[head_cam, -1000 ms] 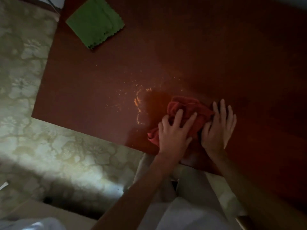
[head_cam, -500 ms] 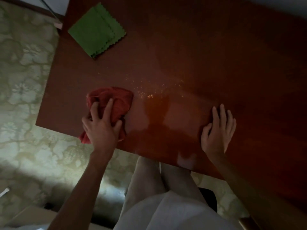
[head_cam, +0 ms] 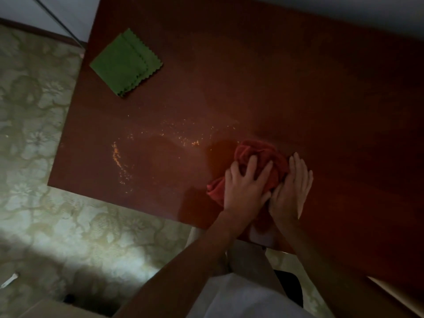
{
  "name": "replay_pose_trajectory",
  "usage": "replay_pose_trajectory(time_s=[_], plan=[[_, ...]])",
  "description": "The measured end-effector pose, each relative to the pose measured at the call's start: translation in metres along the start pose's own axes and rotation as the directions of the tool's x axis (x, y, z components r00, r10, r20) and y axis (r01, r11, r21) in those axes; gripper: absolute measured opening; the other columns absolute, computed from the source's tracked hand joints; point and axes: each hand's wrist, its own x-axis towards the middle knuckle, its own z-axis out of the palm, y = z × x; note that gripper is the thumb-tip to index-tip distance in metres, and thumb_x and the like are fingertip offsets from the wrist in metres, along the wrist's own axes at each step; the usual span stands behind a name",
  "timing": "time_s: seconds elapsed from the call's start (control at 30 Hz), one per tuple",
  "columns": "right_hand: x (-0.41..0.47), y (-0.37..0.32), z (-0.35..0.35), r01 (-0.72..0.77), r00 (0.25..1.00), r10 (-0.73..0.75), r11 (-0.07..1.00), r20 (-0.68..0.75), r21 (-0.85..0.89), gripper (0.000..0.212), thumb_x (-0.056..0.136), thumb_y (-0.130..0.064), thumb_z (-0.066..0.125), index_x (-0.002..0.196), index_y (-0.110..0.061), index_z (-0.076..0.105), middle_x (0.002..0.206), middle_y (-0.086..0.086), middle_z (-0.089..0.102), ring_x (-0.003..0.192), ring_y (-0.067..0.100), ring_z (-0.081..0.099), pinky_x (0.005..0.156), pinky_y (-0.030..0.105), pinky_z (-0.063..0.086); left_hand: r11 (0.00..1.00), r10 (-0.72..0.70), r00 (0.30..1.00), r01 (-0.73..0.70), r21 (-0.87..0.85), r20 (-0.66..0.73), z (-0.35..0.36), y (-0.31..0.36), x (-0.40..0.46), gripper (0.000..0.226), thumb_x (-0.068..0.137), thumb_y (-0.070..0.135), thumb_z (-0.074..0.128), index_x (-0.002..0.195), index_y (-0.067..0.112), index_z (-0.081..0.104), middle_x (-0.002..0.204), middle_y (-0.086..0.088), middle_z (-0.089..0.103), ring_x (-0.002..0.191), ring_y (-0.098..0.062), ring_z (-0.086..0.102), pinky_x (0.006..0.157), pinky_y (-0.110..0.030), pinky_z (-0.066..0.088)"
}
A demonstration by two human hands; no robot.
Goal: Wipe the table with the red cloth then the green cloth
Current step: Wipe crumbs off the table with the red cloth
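On the dark red-brown table (head_cam: 298, 88), near its front edge, the red cloth (head_cam: 257, 150) lies bunched up. My left hand (head_cam: 245, 187) presses down on it with spread fingers. Just to the right, my right hand (head_cam: 293, 187) lies flat on the tabletop, its thumb side against the cloth. The green cloth (head_cam: 125, 64) lies folded, with zigzag edges, at the far left corner, away from both hands. Orange crumbs (head_cam: 117, 154) form a curved line at the left, and more crumbs (head_cam: 195, 143) are scattered left of the red cloth.
The table's left edge and front edge drop to a pale floral-patterned floor (head_cam: 46, 226). My light-clothed legs (head_cam: 241, 294) are under the front edge. A light wooden piece (head_cam: 394, 294) shows at the lower right.
My left hand swept the red cloth from the table's left front area back to the right, up against my right hand. A curved line of crumbs now lies at the left. My right hand stayed put.
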Motion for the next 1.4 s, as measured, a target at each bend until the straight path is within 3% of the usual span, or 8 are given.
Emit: replay_pose_trajectory(time_s=[0.13, 0.3, 0.43, 0.7, 0.9, 1.1, 1.23, 1.4], plan=[[-0.001, -0.003, 0.001, -0.015, 0.999, 0.015, 1.000, -0.030, -0.006, 0.061, 0.091, -0.016, 0.040, 0.148, -0.003, 0.026, 0.157, 0.013, 0.027, 0.145, 0.028, 0.023, 0.121, 0.047, 0.014, 1.000, -0.017, 1.000, 0.017, 0.014, -0.012, 0.002, 0.001, 0.032, 0.063, 0.082, 0.065, 0.057, 0.139, 0.040, 0.047, 0.147, -0.007, 0.043, 0.112, -0.043, 0.047, 0.089, -0.052, 0.044], [-0.002, -0.004, 0.001, 0.024, 0.999, -0.026, 0.996, -0.024, -0.082, 0.056, 0.093, -0.018, 0.036, 0.148, -0.008, 0.031, 0.158, 0.010, 0.025, 0.144, 0.029, 0.024, 0.121, 0.044, 0.013, 0.972, -0.234, 0.972, 0.234, -0.008, -0.001, -0.017, -0.031, 0.053, 0.074, 0.076, 0.055, 0.069, 0.143, 0.044, 0.040, 0.152, -0.004, 0.037, 0.119, -0.042, 0.042, 0.096, -0.053, 0.039], [-0.002, -0.002, 0.004, 0.007, 1.000, -0.009, 0.993, -0.018, -0.119, 0.054, 0.096, -0.019, 0.035, 0.149, -0.009, 0.029, 0.159, 0.008, 0.022, 0.145, 0.027, 0.022, 0.122, 0.040, 0.010, 0.920, -0.392, 0.920, 0.392, -0.020, 0.019, -0.038, -0.096, 0.053, 0.073, 0.085, 0.051, 0.062, 0.149, 0.044, 0.027, 0.157, -0.005, 0.025, 0.125, -0.043, 0.036, 0.102, -0.055, 0.032], [-0.001, -0.020, 0.003, -0.070, 0.998, 0.069, 0.986, -0.012, -0.152, 0.054, 0.096, -0.021, 0.033, 0.147, -0.005, 0.028, 0.158, 0.014, 0.022, 0.145, 0.032, 0.022, 0.119, 0.052, 0.015, 0.839, -0.544, 0.838, 0.543, -0.033, -0.038, -0.070, -0.232, 0.002, 0.070, 0.084, 0.047, 0.061, 0.148, 0.042, 0.033, 0.156, -0.009, 0.025, 0.122, -0.046, 0.037, 0.103, -0.054, 0.031], [-0.004, -0.100, 0.017, -0.094, 0.996, 0.094, 0.991, -0.006, -0.092, 0.060, 0.095, -0.029, 0.034, 0.152, -0.017, 0.020, 0.161, 0.006, 0.014, 0.148, 0.028, 0.013, 0.120, 0.051, 0.007, 0.940, -0.332, 0.943, 0.332, -0.072, 0.011, -0.083, -0.263, -0.016, 0.069, 0.084, 0.033, 0.066, 0.148, 0.028, 0.040, 0.150, -0.023, 0.028, 0.118, -0.050, 0.038, 0.100, -0.057, 0.036], [-0.026, -0.148, 0.061, -0.172, 0.983, 0.176, 0.982, -0.044, 0.080, 0.054, 0.098, -0.018, 0.029, 0.151, -0.011, 0.023, 0.160, 0.006, 0.020, 0.148, 0.023, 0.015, 0.122, 0.046, 0.009, 0.993, -0.052, 0.988, 0.066, -0.095, 0.143, -0.057, -0.161, -0.036, 0.071, 0.084, 0.051, 0.050, 0.150, 0.032, 0.032, 0.148, -0.020, 0.033, 0.116, -0.043, 0.044, 0.099, -0.049, 0.037], [-0.040, -0.115, 0.063, -0.188, 0.974, 0.193, 0.981, -0.118, 0.046, 0.053, 0.099, -0.021, 0.047, 0.147, -0.006, 0.033, 0.156, 0.010, 0.030, 0.145, 0.026, 0.023, 0.115, 0.049, 0.028, 0.982, -0.085, 0.982, 0.111, -0.152, 0.170, -0.034, -0.104, -0.060, 0.078, 0.079, 0.054, 0.064, 0.148, 0.036, 0.032, 0.146, -0.011, 0.030, 0.115, -0.043, 0.043, 0.094, -0.054, 0.045], [-0.040, -0.127, 0.059, -0.154, 0.982, 0.150, 0.988, -0.114, -0.028, 0.053, 0.098, -0.028, 0.040, 0.147, -0.008, 0.034, 0.158, 0.011, 0.026, 0.146, 0.030, 0.023, 0.120, 0.046, 0.018, 0.992, -0.046, 0.996, 0.055, -0.117, 0.081, -0.029, -0.141, -0.069, 0.088, 0.069, 0.049, 0.079, 0.145, 0.043, 0.034, 0.145, -0.004, 0.033, 0.116, -0.040, 0.044, 0.092, -0.052, 0.045]])
